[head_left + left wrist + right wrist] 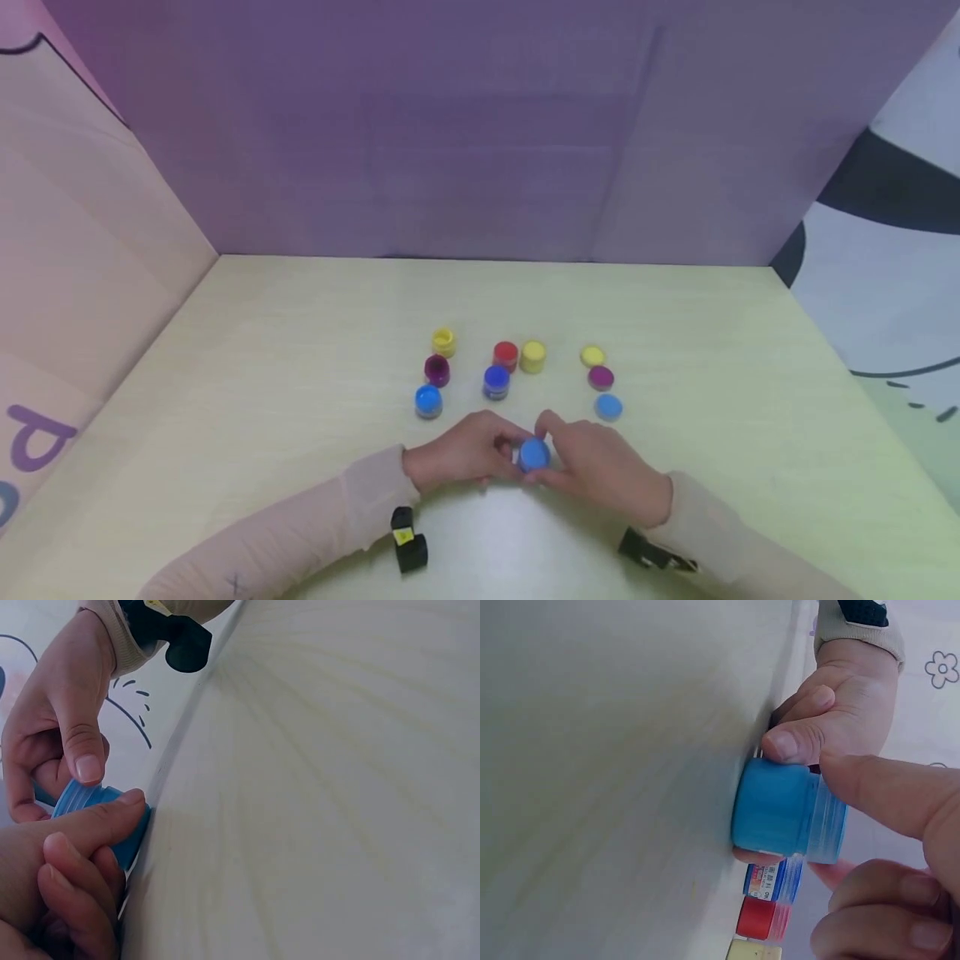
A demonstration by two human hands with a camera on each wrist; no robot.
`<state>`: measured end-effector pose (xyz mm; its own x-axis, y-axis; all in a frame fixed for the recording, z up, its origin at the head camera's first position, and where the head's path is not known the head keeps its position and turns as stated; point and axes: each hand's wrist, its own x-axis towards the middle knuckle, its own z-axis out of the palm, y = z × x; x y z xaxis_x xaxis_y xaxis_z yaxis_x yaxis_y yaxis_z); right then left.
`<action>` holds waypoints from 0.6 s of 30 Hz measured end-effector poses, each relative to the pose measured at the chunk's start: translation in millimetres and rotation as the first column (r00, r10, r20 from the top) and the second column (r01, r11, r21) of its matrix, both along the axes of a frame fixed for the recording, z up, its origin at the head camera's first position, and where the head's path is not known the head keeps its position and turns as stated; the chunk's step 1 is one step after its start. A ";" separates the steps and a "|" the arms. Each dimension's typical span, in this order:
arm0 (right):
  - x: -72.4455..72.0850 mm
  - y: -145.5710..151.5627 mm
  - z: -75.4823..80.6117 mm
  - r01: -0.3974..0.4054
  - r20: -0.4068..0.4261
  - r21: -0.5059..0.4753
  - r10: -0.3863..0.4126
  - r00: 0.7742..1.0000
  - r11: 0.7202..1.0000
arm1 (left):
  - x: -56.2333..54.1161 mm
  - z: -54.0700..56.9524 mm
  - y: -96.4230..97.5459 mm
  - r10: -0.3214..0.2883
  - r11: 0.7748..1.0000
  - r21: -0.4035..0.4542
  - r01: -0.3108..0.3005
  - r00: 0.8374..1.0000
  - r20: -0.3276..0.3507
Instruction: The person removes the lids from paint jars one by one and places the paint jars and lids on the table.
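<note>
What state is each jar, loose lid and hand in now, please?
Held jar: lid on
Left hand: gripping the held jar
Right hand: pinching that jar's lid
Left yellow jar: open
Purple jar: open
Left blue jar: looks open
Red jar: closed
Right yellow jar: closed
Dark blue jar: closed
Yellow lid: off
Purple lid: off
Light blue lid: off

In the left wrist view, the left hand [463, 452] is cut by the left edge, and its thumb [101, 821] covers a part of the light-blue jar [771, 810]. In the right wrist view, the right hand [606, 468] is cut by the right edge and the yellow jar [751, 950] by the bottom one. The smallest print [763, 883] on the dark-blue jar [788, 880] is unreadable.
</note>
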<state>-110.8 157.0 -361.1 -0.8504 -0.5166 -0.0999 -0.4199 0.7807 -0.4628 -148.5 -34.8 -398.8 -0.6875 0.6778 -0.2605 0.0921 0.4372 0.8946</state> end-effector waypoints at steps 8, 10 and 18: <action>-2.2 4.2 -0.7 -0.062 0.004 -0.023 0.062 0.998 0.998 | -1.1 -0.8 -1.0 0.005 1.000 0.009 -0.005 1.000 0.026; -2.2 4.7 0.3 -0.065 0.003 -0.023 0.065 0.998 0.998 | -0.9 -1.2 -1.0 0.011 1.000 0.012 -0.011 0.999 0.031; -1.8 8.2 6.0 -0.061 -0.010 -0.024 0.061 0.998 0.998 | -0.1 -0.1 -1.0 0.015 1.000 0.008 -0.016 1.000 0.027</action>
<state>-112.6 165.3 -355.1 -0.8180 -0.5698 -0.0792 -0.4706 0.7420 -0.4773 -148.6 -35.8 -398.9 -0.6908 0.6694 -0.2732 0.0615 0.4309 0.9003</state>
